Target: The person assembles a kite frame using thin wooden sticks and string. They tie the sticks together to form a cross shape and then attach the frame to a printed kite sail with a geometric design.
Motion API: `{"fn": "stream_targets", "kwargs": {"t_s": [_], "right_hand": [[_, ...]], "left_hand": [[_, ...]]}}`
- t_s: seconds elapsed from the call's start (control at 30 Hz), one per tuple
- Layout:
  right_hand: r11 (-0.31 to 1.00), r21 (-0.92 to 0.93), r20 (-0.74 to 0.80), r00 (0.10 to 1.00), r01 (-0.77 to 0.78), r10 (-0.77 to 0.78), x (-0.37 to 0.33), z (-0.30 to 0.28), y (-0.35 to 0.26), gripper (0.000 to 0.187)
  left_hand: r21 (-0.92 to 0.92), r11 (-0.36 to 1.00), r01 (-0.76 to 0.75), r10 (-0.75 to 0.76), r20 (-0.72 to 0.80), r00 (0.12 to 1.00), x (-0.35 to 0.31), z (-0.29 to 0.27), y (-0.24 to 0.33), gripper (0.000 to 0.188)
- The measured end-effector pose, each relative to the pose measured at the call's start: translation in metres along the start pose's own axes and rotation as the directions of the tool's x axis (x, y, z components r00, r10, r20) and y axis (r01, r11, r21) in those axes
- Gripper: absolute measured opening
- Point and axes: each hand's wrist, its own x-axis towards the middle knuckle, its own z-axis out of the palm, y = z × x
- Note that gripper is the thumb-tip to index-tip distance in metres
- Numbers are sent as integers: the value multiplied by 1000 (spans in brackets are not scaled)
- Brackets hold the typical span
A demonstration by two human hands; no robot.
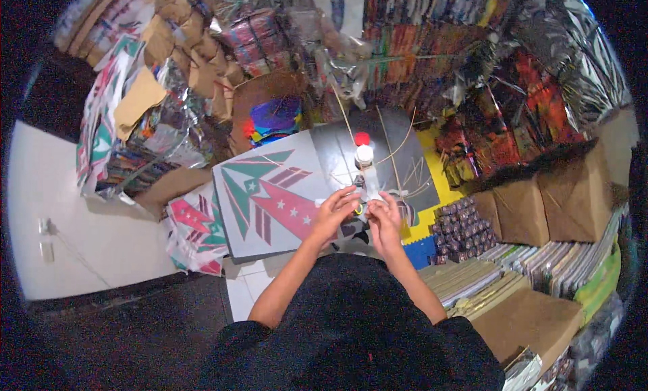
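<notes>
My left hand (pixel 337 214) and my right hand (pixel 383 224) are close together over the near edge of a low work surface. The fingers of both are bent inward, the tips pinched. Between them shows a small yellow loop-like piece (pixel 359 209), too small to name surely. A pale strip (pixel 372 187) lies just beyond my right fingertips. Farther off is a white container (pixel 364 155) beside a red cap-like top (pixel 362 138). Thin curved sticks (pixel 391 148) lie across the glossy black part (pixel 331 143) of the surface. What each hand holds is mostly hidden.
A white sheet with green and red star patterns (pixel 273 219) covers the left side. Brown cartons (pixel 523 212), stacked paper (pixel 466 286) and small dark packs (pixel 462 232) crowd the right. Plastic-wrapped bundles (pixel 398 50) line the back. A crumpled printed sheet (pixel 192 229) lies left.
</notes>
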Motion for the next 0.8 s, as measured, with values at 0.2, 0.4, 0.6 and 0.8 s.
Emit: {"fn": "stream_targets", "kwargs": {"t_s": [0.2,0.4,0.6,0.8], "right_hand": [[958,-213,78,974,-192,212,-16,6,22,53],[888,-392,155,935,-239,320,-18,5,39,56],[847,-489,150,936,-209,318,-18,12,37,43],[814,-578,265,956,52,127,6,31,4,25]], "left_hand": [[-160,984,-75,37,-226,973,4,2,-5,45],[-239,966,-99,-31,-487,873,-6,-14,-12,35],[-207,974,-92,-32,-527,849,-36,-42,2,29],[-112,993,-28,-35,-524,851,-82,-94,12,29]]}}
